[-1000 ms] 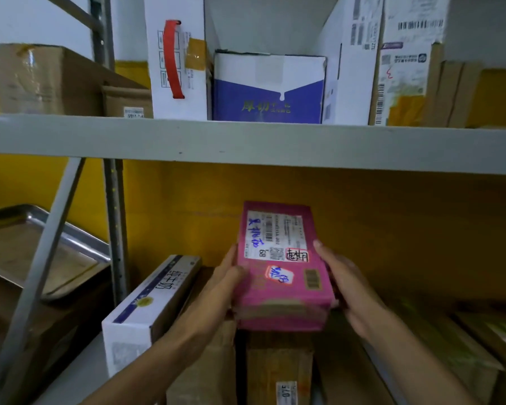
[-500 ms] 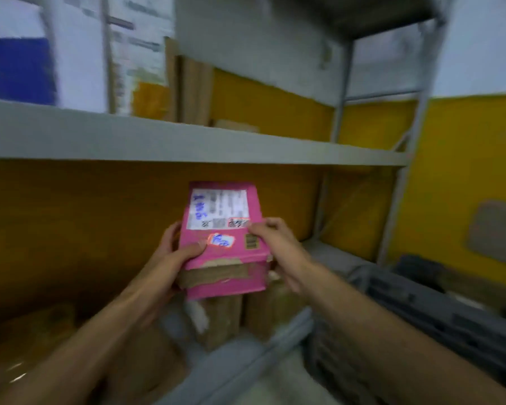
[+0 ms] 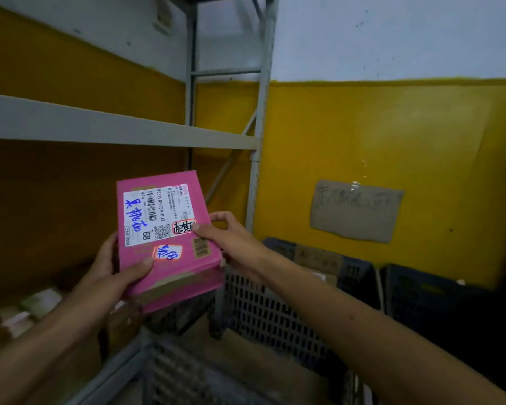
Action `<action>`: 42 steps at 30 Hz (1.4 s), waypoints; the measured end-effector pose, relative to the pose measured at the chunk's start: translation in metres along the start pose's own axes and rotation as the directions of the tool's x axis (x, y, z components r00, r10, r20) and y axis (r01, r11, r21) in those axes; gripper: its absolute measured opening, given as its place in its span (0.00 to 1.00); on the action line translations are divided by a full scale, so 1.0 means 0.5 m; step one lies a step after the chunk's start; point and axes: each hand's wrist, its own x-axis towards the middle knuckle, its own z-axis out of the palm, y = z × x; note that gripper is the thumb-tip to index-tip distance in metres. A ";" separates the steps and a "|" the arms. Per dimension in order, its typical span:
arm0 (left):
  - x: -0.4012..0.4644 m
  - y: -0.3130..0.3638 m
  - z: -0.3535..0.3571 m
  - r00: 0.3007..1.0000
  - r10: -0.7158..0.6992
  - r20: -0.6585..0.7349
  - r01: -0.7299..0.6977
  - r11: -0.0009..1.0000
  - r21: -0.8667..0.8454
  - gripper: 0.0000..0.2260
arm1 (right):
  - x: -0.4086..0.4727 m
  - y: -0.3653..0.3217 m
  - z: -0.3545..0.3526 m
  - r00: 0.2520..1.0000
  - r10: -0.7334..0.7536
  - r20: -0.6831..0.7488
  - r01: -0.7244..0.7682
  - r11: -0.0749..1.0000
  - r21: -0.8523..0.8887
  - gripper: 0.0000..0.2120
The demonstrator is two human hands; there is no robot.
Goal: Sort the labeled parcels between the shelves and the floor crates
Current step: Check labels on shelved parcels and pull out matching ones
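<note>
shelf [image 3: 114, 133] running grey across the left | left hand [image 3: 111, 276] gripping the pink parcel's near left corner, thumb curling over its top | pink parcel [image 3: 170, 238] being held in the air, label up, in front of the shelves | right hand [image 3: 234, 244] pinching its right edge, fingers curling | black floor crates [image 3: 275, 311] sitting below right

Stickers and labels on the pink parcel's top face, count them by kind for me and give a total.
White shipping label: 1
Red-bordered handwritten stickers: 2
Small barcode sticker: 1
Total: 4, all on the pink parcel held by left hand and right hand.
</note>
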 end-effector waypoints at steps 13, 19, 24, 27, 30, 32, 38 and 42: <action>0.448 -0.203 0.550 0.993 0.058 0.100 -0.072 0.988 0.138 0.27 | 0.178 0.143 -0.633 0.983 0.008 -0.184 -0.043 0.981 -0.190 0.18; 0.642 -0.327 0.645 0.990 -0.090 0.105 0.067 0.977 0.201 0.30 | 0.281 0.356 -0.768 0.950 0.182 -0.255 -0.160 0.982 0.104 0.15; 0.759 -0.535 0.685 0.999 0.009 0.044 -0.037 0.735 0.677 0.16 | 0.398 0.549 -0.780 0.893 0.333 -0.301 -0.286 0.939 0.192 0.17; 0.770 -0.576 0.677 0.984 -0.124 0.126 -0.019 0.634 0.773 0.30 | 0.438 0.567 -0.744 0.926 0.288 -0.246 -0.276 0.958 0.080 0.35; 0.784 -0.611 0.665 0.912 -0.363 0.191 -0.075 0.310 0.948 0.45 | 0.464 0.607 -0.708 0.944 0.280 -0.177 -0.322 0.900 -0.293 0.50; 0.794 -0.652 0.655 0.862 -0.476 0.176 -0.076 0.221 0.972 0.43 | 0.480 0.664 -0.695 0.941 0.252 -0.228 -0.333 0.813 -0.478 0.42; 0.780 -0.654 0.655 0.930 -0.292 0.222 -0.152 0.245 0.958 0.38 | 0.484 0.710 -0.691 0.972 0.054 -0.231 -0.218 0.590 -0.777 0.38; 0.738 -0.581 0.622 0.967 -0.047 0.249 -0.220 0.329 0.918 0.34 | 0.450 0.578 -0.638 0.955 -0.169 -0.243 -0.120 0.532 -0.838 0.36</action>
